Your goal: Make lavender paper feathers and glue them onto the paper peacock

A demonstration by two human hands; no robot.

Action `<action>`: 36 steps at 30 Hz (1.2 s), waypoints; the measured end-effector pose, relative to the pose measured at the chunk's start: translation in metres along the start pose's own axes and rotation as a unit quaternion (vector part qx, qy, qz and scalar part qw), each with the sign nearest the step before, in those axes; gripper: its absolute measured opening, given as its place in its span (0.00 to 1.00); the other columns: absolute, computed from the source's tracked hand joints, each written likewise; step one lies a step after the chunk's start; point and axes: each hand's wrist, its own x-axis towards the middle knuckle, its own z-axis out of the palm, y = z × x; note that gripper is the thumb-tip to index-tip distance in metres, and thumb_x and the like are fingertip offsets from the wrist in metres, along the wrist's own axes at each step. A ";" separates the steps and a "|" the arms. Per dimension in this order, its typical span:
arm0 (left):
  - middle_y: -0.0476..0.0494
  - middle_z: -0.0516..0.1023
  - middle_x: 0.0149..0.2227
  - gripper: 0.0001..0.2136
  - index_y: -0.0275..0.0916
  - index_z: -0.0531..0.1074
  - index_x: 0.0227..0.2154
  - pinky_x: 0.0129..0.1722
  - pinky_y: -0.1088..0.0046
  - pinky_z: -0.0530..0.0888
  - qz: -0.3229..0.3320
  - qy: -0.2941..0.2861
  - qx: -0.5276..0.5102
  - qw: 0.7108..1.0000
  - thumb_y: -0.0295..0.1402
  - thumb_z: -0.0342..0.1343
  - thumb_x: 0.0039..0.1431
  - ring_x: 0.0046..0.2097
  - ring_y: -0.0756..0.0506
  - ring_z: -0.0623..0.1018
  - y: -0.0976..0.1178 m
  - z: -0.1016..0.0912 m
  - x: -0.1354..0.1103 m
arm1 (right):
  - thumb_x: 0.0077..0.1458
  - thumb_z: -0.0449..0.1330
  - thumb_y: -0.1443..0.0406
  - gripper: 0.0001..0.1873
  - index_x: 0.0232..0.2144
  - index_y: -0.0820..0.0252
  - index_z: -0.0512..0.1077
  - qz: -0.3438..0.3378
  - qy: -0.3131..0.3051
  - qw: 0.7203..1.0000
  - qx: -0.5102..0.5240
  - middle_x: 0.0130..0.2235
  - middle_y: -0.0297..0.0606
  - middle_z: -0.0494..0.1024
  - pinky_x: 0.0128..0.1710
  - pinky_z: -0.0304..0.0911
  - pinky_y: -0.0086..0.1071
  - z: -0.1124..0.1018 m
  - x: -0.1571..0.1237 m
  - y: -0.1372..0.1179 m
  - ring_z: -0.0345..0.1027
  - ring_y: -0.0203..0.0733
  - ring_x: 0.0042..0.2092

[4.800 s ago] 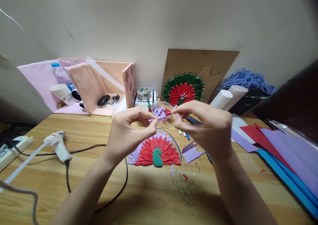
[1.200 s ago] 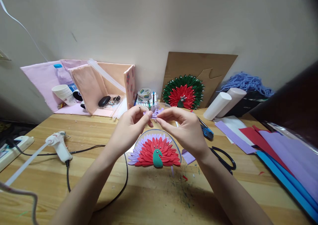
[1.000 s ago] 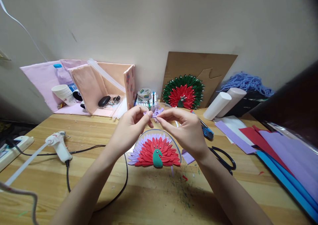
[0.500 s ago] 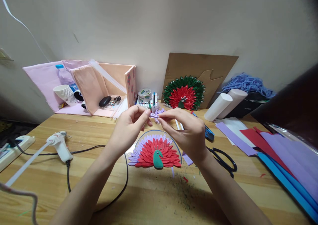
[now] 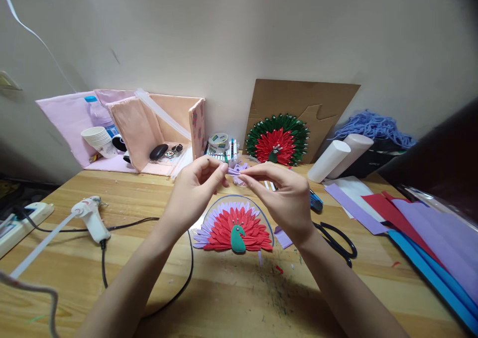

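The left hand and right hand pinch a purple strip, likely light, soft and easily creased, so best held near its 2 ends.

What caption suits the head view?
Left hand and right hand pinch a thin purple piece; a peacock craft lies on the table.

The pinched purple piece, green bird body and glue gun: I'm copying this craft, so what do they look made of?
Purple piece: matte, thin, folded; perhaps felt or paper, too small to tell. Green bird body: matte, even surface with a clean-cut edge; likely felt or foam. Glue gun: smooth white body with a sheen; probably plastic.
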 end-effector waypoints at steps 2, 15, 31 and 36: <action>0.48 0.72 0.24 0.10 0.36 0.69 0.28 0.26 0.78 0.66 0.013 0.000 0.013 1.000 0.37 0.51 0.57 0.26 0.53 0.70 0.001 0.000 -0.001 | 0.51 0.62 0.65 0.04 0.31 0.59 0.76 0.064 -0.013 0.996 0.063 0.31 0.36 0.79 0.34 0.70 0.34 0.000 0.001 0.001 0.73 0.39 0.33; 0.47 0.73 0.26 0.11 0.36 0.69 0.28 0.28 0.77 0.66 0.018 -0.013 0.060 0.998 0.38 0.49 0.59 0.28 0.51 0.70 -0.002 0.000 0.000 | 0.47 0.64 0.64 0.05 0.26 0.61 0.76 0.163 -0.057 0.974 0.146 0.27 0.36 0.78 0.29 0.70 0.31 0.000 0.006 0.005 0.72 0.38 0.29; 0.45 0.75 0.28 0.14 0.35 0.70 0.29 0.31 0.75 0.67 -0.042 0.018 0.008 0.999 0.42 0.49 0.58 0.31 0.50 0.73 -0.009 -0.011 -0.004 | 0.56 0.56 0.69 0.05 0.29 0.59 0.71 -0.046 -0.051 0.995 -0.070 0.30 0.36 0.76 0.34 0.64 0.31 0.009 -0.002 -0.001 0.69 0.37 0.33; 0.45 0.75 0.26 0.17 0.35 0.71 0.25 0.29 0.75 0.67 -0.083 0.040 0.061 0.994 0.43 0.48 0.58 0.29 0.49 0.72 -0.011 -0.032 -0.034 | 0.57 0.54 0.70 0.08 0.30 0.59 0.72 -0.143 -0.068 0.983 -0.095 0.29 0.38 0.76 0.35 0.65 0.34 0.025 -0.014 -0.002 0.69 0.39 0.33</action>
